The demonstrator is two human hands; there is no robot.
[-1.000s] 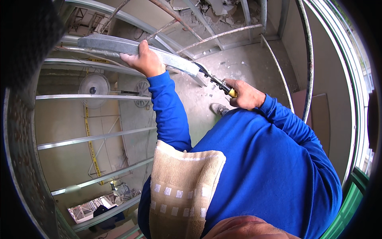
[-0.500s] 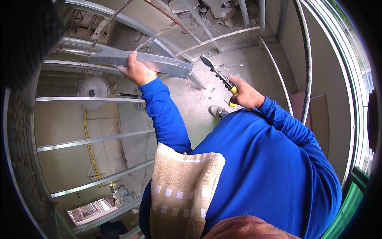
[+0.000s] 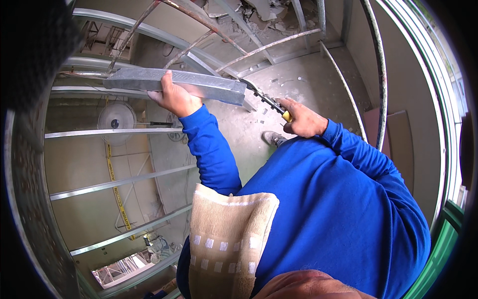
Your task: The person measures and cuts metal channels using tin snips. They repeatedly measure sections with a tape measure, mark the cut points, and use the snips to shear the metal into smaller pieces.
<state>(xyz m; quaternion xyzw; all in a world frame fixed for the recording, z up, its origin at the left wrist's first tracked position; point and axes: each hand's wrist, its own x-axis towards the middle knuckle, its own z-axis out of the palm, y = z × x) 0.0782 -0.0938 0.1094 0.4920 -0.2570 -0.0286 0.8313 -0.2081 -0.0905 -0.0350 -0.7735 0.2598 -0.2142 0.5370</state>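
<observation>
My left hand point(image 3: 175, 95) is wrapped round a grey metal stud point(image 3: 214, 88), a bent channel length held roughly level in front of me. Its thumb lies over the upper face. In my right hand point(image 3: 304, 118) is a pair of tin snips point(image 3: 267, 99) with dark jaws and yellow grips, the fingers closed around the handles. The jaws reach the right end of the stud; whether they bite on its edge cannot be made out. My right palm hides most of the handles.
Rusty scaffold bars point(image 3: 271, 48) cross ahead and stand at the right. Metal framing rails point(image 3: 117, 132) run along the left, with a round fan point(image 3: 117, 123) beyond them. Yellow caution tape point(image 3: 115, 192) hangs there. Rubble point(image 3: 259, 17) lies at the far end; scraps dot the concrete floor point(image 3: 318, 79).
The snips have moved left and down, their jaws coming up to the stud's right end. The stud has shifted slightly right and down with my left hand. Both hands keep their hold.
</observation>
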